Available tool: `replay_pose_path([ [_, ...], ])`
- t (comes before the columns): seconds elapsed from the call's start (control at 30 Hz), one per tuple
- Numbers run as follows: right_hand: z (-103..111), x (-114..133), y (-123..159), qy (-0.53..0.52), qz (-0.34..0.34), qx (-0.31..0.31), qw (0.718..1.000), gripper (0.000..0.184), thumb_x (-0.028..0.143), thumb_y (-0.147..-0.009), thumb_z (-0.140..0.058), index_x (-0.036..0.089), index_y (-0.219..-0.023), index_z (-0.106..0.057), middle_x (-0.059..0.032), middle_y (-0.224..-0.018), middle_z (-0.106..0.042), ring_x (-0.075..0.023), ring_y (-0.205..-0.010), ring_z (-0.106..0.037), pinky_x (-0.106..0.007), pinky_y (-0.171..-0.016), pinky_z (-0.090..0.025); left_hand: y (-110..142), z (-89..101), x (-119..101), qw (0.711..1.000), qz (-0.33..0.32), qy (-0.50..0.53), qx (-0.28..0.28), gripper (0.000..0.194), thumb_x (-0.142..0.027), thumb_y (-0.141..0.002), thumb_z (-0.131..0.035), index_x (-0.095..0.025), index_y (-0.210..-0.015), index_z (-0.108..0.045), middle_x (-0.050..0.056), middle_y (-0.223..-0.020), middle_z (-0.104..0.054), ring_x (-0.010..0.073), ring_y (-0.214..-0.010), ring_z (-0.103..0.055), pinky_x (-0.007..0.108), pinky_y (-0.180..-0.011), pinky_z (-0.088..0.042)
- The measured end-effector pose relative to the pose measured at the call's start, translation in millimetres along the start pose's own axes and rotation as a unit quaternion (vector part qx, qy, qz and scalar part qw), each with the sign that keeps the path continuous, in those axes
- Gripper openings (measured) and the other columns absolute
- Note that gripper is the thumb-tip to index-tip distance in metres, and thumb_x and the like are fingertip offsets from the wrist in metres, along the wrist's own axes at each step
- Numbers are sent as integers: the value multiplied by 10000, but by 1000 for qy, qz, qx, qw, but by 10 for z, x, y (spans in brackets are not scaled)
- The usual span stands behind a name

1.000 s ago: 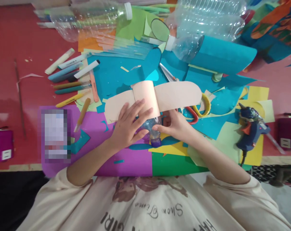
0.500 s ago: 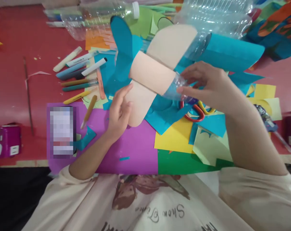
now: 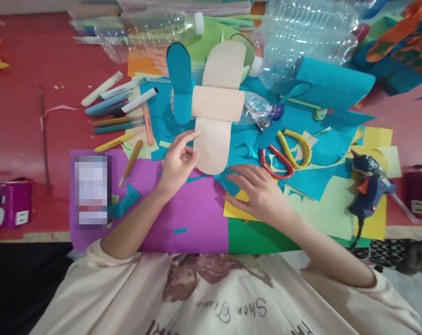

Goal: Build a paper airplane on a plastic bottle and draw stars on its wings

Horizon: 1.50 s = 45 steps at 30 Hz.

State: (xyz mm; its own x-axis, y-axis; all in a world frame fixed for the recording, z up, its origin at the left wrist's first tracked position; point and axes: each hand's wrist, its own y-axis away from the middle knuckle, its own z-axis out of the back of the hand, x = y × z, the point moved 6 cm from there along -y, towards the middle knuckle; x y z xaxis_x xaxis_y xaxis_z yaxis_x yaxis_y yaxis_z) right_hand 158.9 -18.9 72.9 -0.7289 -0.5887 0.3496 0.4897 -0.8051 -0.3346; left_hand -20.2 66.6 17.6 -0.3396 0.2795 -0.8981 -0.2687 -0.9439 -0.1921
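A plastic bottle [image 3: 257, 108] made up as a plane lies on its side, its purple cap [image 3: 278, 111] pointing right. Peach paper [image 3: 217, 103] wraps its middle, with rounded peach paper wings above and below it. Blue paper pieces [image 3: 179, 65] form the left end. My left hand [image 3: 178, 160] touches the left edge of the lower wing [image 3: 212, 149] with its fingertips, thumb and index finger apart. My right hand [image 3: 257, 190] is open and empty, fingers spread, to the right of that wing, below the red-and-yellow-handled scissors [image 3: 278, 167].
Markers [image 3: 127, 93] and a phone [image 3: 92, 190] lie to the left. Clear bottles [image 3: 148, 32] and a blue paper-wrapped bottle [image 3: 336, 83] stand along the back. A glue gun [image 3: 371, 190] lies at right. Blue scraps and purple paper [image 3: 190, 209] cover the middle.
The bottle plane has turned level and rests on the paper. My right hand has let go of its capped end and moved down toward me. My left hand has stayed at the lower wing.
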Motion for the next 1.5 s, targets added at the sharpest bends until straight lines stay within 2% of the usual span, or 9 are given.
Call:
replay_pose_path([
  [0.2,-271,-56,258,-3,-29,1,1000,241,265,-975,-486,158,-1020,-697,-176,-1171,-720,-284,-1154,-663,-462,-939,-583,22,-19,-12,1000,6,8,25,465,-463,-932,-543,-225,-1331,-549,138,-1448,-492,151,-874,-691,234,-712,-572],
  [0.5,-80,310,298,-136,79,77,984,197,131,-952,-464,122,-870,-643,-192,-1117,-733,-265,-1086,-699,-437,-919,-601,-5,-52,-55,987,65,135,64,547,-427,-853,-665,-195,-1340,-575,119,-1500,-466,280,-1237,-598,348,-992,-536],
  [0.6,15,401,345,-301,51,170,937,178,143,-948,-471,151,-847,-617,-156,-1097,-743,-238,-1079,-697,-379,-866,-609,-9,-51,-46,987,69,131,62,524,-400,-838,-664,-186,-1313,-605,111,-1462,-510,271,-1252,-582,334,-991,-533],
  [0.73,105,303,397,-536,-28,289,793,182,190,-968,-457,174,-884,-619,-98,-1032,-763,-153,-891,-731,-253,-737,-602,-8,-58,-23,991,83,85,63,498,-397,-845,-623,-188,-1297,-619,106,-1401,-565,224,-1095,-650,301,-853,-576],
  [0.8,149,46,349,-558,-95,247,786,226,282,-976,-465,178,-857,-626,-84,-944,-769,-147,-800,-730,-239,-678,-592,-9,-56,-30,992,89,52,72,481,-392,-847,-616,-181,-1280,-632,105,-1321,-620,195,-981,-671,282,-776,-578],
  [0.97,282,-786,317,-298,-327,28,896,263,413,-854,-624,190,-715,-609,-8,-593,-649,-123,-485,-615,-223,-469,-500,-12,45,-107,995,68,-24,71,334,-392,-909,-541,-196,-1127,-701,84,-1207,-656,198,-1010,-664,265,-759,-573],
  [1.23,388,-957,521,-187,-404,-116,888,173,350,-783,-675,180,-780,-702,8,-543,-644,-120,-445,-627,-234,-490,-540,27,299,-161,998,4,-38,-50,359,-437,-989,-387,-234,-1032,-680,49,-1176,-675,212,-1103,-644,354,-962,-534],
  [1.4,409,-991,583,-270,-415,-114,861,210,387,-740,-739,181,-733,-701,31,-469,-598,-109,-380,-573,-226,-412,-479,116,512,-299,970,-98,14,-224,274,-475,-971,-444,-307,-1079,-631,3,-1129,-665,208,-1114,-628,371,-986,-508],
  [1.5,359,-1006,647,-355,-446,-105,815,312,460,-660,-815,178,-695,-687,36,-449,-586,-115,-352,-558,-231,-372,-463,127,447,-391,979,-98,-25,-177,266,-474,-975,-475,-305,-1122,-618,17,-1197,-643,209,-1159,-609,369,-1005,-492],
])
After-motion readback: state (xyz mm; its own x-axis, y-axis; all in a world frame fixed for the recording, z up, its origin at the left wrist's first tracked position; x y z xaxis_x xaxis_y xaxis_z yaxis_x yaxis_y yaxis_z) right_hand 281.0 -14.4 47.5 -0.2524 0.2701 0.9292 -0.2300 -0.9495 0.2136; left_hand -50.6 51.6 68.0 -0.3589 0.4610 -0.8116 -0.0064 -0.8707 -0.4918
